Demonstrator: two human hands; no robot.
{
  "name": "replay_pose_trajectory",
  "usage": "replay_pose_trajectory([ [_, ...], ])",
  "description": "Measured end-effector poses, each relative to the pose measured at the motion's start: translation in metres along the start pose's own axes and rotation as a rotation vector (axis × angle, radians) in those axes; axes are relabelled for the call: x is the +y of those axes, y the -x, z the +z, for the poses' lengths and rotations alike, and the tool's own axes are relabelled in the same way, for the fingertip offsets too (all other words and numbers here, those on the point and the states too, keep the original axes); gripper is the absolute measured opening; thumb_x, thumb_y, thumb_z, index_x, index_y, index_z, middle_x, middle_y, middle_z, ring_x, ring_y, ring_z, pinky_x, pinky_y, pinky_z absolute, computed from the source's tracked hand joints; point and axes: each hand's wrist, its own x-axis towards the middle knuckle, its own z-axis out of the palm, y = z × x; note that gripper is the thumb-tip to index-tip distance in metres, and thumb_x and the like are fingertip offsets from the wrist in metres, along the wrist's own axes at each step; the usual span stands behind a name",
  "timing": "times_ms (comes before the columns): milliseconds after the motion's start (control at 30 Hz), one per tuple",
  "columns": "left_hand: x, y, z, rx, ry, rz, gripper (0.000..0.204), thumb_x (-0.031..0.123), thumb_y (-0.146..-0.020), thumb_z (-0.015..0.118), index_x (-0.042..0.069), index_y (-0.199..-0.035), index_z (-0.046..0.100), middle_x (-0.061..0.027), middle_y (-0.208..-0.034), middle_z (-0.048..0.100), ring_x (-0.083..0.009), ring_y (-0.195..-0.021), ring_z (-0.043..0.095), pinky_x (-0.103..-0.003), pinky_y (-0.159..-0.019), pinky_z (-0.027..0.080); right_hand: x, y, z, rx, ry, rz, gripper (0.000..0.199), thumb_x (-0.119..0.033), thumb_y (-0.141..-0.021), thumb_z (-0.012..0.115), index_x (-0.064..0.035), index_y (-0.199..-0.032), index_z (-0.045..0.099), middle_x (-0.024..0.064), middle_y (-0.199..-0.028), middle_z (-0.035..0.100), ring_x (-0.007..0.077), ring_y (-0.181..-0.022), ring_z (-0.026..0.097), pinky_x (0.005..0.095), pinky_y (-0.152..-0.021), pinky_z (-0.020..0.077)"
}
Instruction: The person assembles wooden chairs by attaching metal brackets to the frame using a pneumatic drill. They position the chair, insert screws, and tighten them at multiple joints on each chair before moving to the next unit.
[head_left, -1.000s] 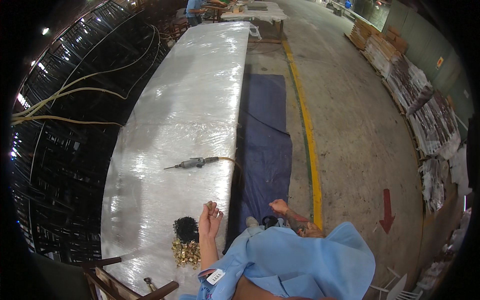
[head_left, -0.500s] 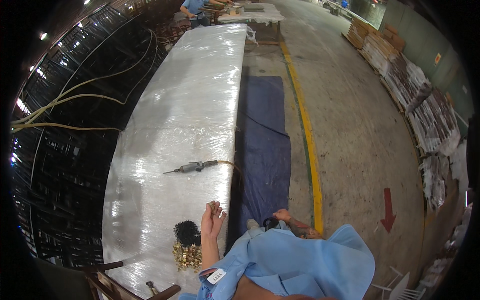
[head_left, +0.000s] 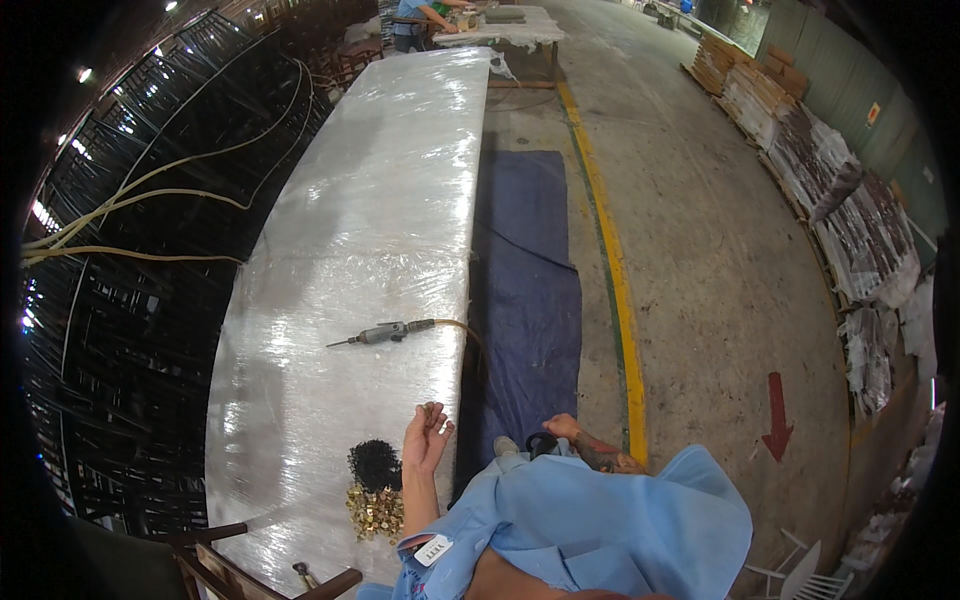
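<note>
Preferably, steady left hand [head_left: 426, 447] above worktop [head_left: 350, 280], near brass-coloured pieces [head_left: 374, 512], lower centre of frame; with fingers half-curled, cannot tell whether gripping anything; likewise for right hand [head_left: 562, 427].

Place: factory workshop
Driver [head_left: 383, 333]: on wrapped bench [head_left: 360, 230], eight o'clock
Metallic parts [head_left: 372, 512]: heaped, seven o'clock
Floor line [head_left: 604, 232]: yellow, two o'clock
Wrapped stacks [head_left: 878, 240]: three o'clock

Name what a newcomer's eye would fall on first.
Probably the long plastic-covered table, left of centre, with a grey air screwdriver on it. Nearer, beside the left hand, lie a black pile and a brass-coloured pile of small hardware. A red arrow marks the floor at right.
</note>
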Motion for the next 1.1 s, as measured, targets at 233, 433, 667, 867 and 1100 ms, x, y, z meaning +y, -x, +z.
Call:
replay_pose_trajectory([
  [233,0.002,0.006,0.025,0.065,-0.045,0.000,0.029,0.040,-0.095,0.060,0.012,-0.103,0.064,-0.0012,-0.109,0.065,-0.0145,-0.093,0.058,-0.037,-0.087,0.047,0.001,-0.004,0.000,-0.027,-0.157,0.039,0.037,-0.031,-0.080,0.071,0.0010,-0.097,0.072,0.0145,-0.089,0.073,0.0265,-0.081,0.071,0.0377,-0.079,0.0538],
  [433,-0.004,0.008,0.003,0.083,-0.005,0.000,0.029,0.039,-0.096,0.060,0.012,-0.105,0.063,-0.0015,-0.112,0.064,-0.0138,-0.094,0.058,-0.036,-0.088,0.048,0.019,-0.011,0.003,0.026,-0.027,0.009,0.036,-0.032,-0.080,0.071,-0.0002,-0.097,0.073,0.0175,-0.094,0.072,0.0281,-0.092,0.069,0.0385,-0.082,0.0528],
  [667,-0.008,0.015,0.008,0.115,-0.003,0.003,0.030,0.038,-0.094,0.063,0.011,-0.106,0.062,-0.0034,-0.110,0.063,-0.0170,-0.096,0.055,-0.036,-0.087,0.047,0.080,-0.026,0.014,-0.057,-0.311,-0.163,0.036,-0.036,-0.077,0.072,-0.0020,-0.090,0.074,0.0173,-0.090,0.072,0.0285,-0.086,0.069,0.0391,-0.075,0.0527],
  [867,-0.011,0.020,-0.005,0.142,-0.004,0.044,0.033,0.039,-0.095,0.062,0.010,-0.110,0.061,-0.0031,-0.113,0.062,-0.0159,-0.095,0.055,-0.036,-0.087,0.047,0.027,0.004,0.009,0.016,-0.048,-0.001,0.033,-0.032,-0.077,0.072,-0.0013,-0.087,0.074,0.0148,-0.085,0.072,0.0253,-0.080,0.069,0.0382,-0.071,0.0520],
  [1100,-0.007,0.019,-0.006,0.149,-0.025,0.056,0.040,0.040,-0.097,0.058,0.008,-0.120,0.056,-0.0034,-0.119,0.059,-0.0156,-0.096,0.053,-0.035,-0.087,0.046,0.019,-0.008,0.006,0.028,-0.036,-0.022,0.036,-0.036,-0.077,0.070,-0.0020,-0.087,0.074,0.0171,-0.088,0.072,0.0281,-0.081,0.069,0.0387,-0.073,0.0528],
])
